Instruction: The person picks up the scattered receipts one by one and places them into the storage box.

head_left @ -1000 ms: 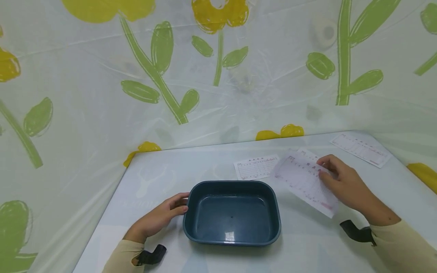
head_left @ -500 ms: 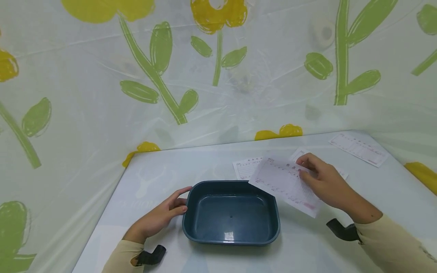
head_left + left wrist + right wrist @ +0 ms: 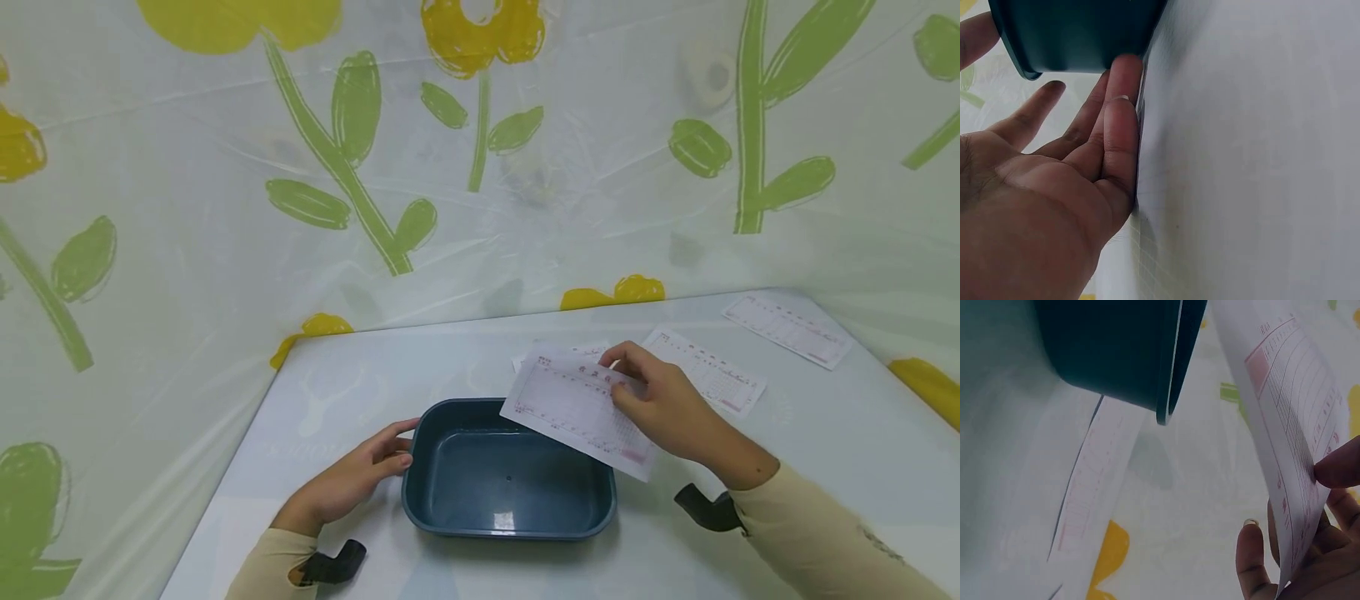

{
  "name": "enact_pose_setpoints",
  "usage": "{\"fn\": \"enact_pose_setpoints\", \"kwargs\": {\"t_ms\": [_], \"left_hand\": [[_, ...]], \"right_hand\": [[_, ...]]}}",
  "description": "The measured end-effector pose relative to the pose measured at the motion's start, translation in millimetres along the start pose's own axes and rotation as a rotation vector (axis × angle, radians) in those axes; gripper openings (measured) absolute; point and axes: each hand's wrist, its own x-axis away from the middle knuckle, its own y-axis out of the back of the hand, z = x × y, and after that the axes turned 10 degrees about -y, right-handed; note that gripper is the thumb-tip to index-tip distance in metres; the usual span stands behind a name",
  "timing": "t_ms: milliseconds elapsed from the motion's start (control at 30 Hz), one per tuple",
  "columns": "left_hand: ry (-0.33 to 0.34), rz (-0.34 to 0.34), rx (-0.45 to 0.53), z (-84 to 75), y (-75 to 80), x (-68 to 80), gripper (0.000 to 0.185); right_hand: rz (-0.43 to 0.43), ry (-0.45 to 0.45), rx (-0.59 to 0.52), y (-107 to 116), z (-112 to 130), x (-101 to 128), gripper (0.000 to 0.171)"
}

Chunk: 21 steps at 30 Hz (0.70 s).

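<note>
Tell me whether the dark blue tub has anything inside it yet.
Empty. The tub shows a bare floor in the head view; the slip is held above its far right corner in the right hand, not inside it.

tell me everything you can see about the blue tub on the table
The tub is a dark teal, shallow rectangular basin with rounded corners and a rolled rim, plastic by its look, glossy inside and empty. It stands upright on the white table. The left hand rests its fingers against its left end. The paper slip, pinched by the right hand, hangs over its far right corner.
</note>
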Motion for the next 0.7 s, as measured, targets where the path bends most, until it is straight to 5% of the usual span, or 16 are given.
{"fn": "enact_pose_setpoints", "kwargs": {"t_ms": [700], "left_hand": [[0.032,-0.027,-0.012,-1.1,-1.3,-0.9,0.062]], "right_hand": [[0.203,0.006,-0.006,-47.0,23.0,-25.7,0.031]]}}
